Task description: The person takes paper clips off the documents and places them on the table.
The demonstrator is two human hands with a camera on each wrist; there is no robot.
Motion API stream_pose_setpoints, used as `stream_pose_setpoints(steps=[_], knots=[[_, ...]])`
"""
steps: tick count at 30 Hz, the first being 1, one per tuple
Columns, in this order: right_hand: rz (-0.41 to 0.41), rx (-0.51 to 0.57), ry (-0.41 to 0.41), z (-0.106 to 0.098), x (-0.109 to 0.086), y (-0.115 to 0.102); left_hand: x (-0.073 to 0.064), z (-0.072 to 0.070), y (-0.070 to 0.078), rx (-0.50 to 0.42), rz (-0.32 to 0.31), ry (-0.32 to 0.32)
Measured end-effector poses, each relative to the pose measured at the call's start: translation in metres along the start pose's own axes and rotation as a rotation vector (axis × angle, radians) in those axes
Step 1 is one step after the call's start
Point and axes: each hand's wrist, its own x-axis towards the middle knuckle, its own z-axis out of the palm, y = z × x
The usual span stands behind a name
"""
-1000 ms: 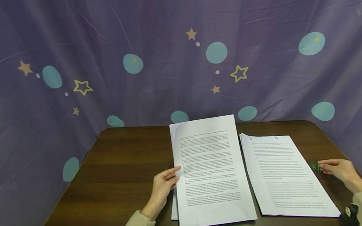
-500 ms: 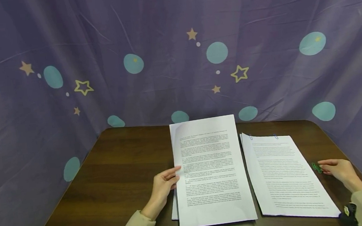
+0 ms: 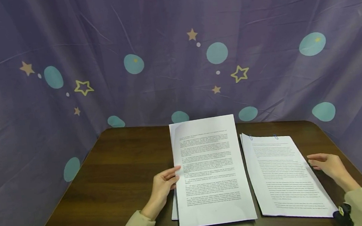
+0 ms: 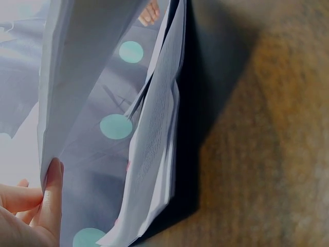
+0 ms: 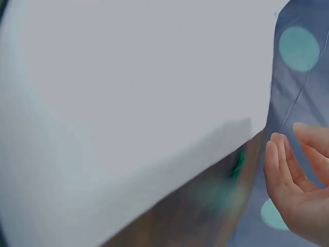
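Observation:
My left hand (image 3: 163, 185) pinches the left edge of a stack of printed sheets (image 3: 209, 172), lifted above the table. In the left wrist view, thumb and fingers (image 4: 53, 198) grip its edge, and more sheets (image 4: 149, 149) lie below. My right hand (image 3: 330, 167) hovers at the right edge of a second paper stack (image 3: 291, 175), fingers loosely bent and thumb apart, with nothing between them in the right wrist view. Green paper clips (image 5: 238, 164) lie on the table by that stack's edge; in the head view the right hand mostly hides them.
Two blue paper clips (image 3: 275, 137) sit on the top edge of the right stack. The brown wooden table (image 3: 110, 192) extends to the left, and a purple curtain (image 3: 165, 89) with stars and dots hangs behind it.
My right hand has moved left and slightly away from me, off the green paper clips, which it had gathered together. The left hand and its papers stay nearly still.

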Motion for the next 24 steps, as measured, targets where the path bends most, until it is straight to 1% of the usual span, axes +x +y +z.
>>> stream_pose_setpoints(steps=[2, 5, 7, 9, 11, 13, 14, 18, 19, 20, 21, 22, 24], knots=[[-0.025, 0.024, -0.008, 0.005, 0.008, 0.007, 0.000, 0.000, 0.000, 0.005, -0.001, 0.000], [-0.065, 0.028, 0.002, 0.015, 0.023, 0.026, 0.000, 0.000, 0.000, 0.009, -0.001, -0.001], [-0.096, 0.023, 0.027, 0.024, 0.033, 0.037, 0.000, 0.000, 0.000, 0.016, -0.006, -0.001], [-0.130, 0.044, 0.040, 0.032, 0.039, 0.040, 0.000, 0.000, 0.000, 0.023, -0.010, -0.001], [-0.172, 0.098, 0.034, 0.037, 0.042, 0.037, 0.000, 0.000, 0.000, 0.030, -0.015, -0.002], [-0.217, 0.169, 0.006, 0.039, 0.042, 0.029, 0.000, 0.000, 0.000, 0.035, -0.017, 0.000], [-0.226, 0.194, 0.002, 0.042, 0.043, 0.025, 0.000, 0.000, 0.001, 0.036, -0.016, -0.001], [-0.239, 0.218, -0.023, 0.051, 0.046, 0.015, -0.001, 0.000, 0.001, 0.039, -0.014, -0.003], [-0.249, 0.236, -0.037, 0.053, 0.045, 0.010, -0.001, 0.000, 0.001, 0.039, -0.014, -0.004], [-0.243, 0.247, -0.031, 0.056, 0.044, 0.006, -0.001, 0.000, 0.001, 0.039, -0.013, -0.004], [-0.241, 0.240, -0.052, 0.056, 0.041, -0.004, -0.001, 0.000, 0.001, 0.038, -0.013, -0.005], [-0.254, 0.257, -0.066, 0.057, 0.037, -0.011, -0.001, 0.000, 0.001, 0.037, -0.014, -0.005], [-0.246, 0.223, -0.087, 0.054, 0.022, -0.044, -0.001, 0.000, 0.001, 0.036, -0.014, -0.005]])
